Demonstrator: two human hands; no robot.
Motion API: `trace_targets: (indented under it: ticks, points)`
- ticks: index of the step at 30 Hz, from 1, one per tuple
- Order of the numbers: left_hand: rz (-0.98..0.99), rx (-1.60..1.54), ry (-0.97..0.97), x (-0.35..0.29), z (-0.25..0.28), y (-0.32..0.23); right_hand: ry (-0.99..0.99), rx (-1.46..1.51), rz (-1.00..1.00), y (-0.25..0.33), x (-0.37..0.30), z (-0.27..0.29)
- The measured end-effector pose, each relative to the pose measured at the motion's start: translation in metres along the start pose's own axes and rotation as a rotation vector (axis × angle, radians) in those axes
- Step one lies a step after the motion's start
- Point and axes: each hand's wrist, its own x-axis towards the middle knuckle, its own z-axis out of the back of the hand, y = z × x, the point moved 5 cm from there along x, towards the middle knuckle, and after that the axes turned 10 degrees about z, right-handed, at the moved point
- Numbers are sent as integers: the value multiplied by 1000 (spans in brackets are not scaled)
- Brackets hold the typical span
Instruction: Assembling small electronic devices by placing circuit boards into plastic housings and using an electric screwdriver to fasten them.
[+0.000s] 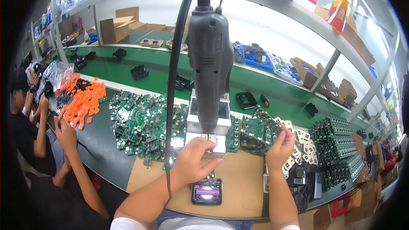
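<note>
Hanging grey plastic screwdriver (pixel 210 55) fronts left hand (pixel 195 162) curled over metal fixture (pixel 213 138), right hand (pixel 279 147) pinching green boards (pixel 255 130).

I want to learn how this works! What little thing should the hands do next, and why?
Probably the right hand should lift one green circuit board from the pile it touches and bring it toward the small black fixture on the cardboard mat. The left hand already rests above that fixture, under the hanging electric screwdriver, and neither hand clearly holds a board yet.
</note>
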Motion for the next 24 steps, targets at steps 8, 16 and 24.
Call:
trace_targets:
  ticks: [8,16,24]
  points:
    - [129,-171,-42,-8,13,5,130,105,256,74,-48,10]
    - [79,-110,-145,-5,17,-8,686,469,-48,100,-121,-12]
    - [272,-257,-10,-12,4,8,861,273,-237,92,-112,-24]
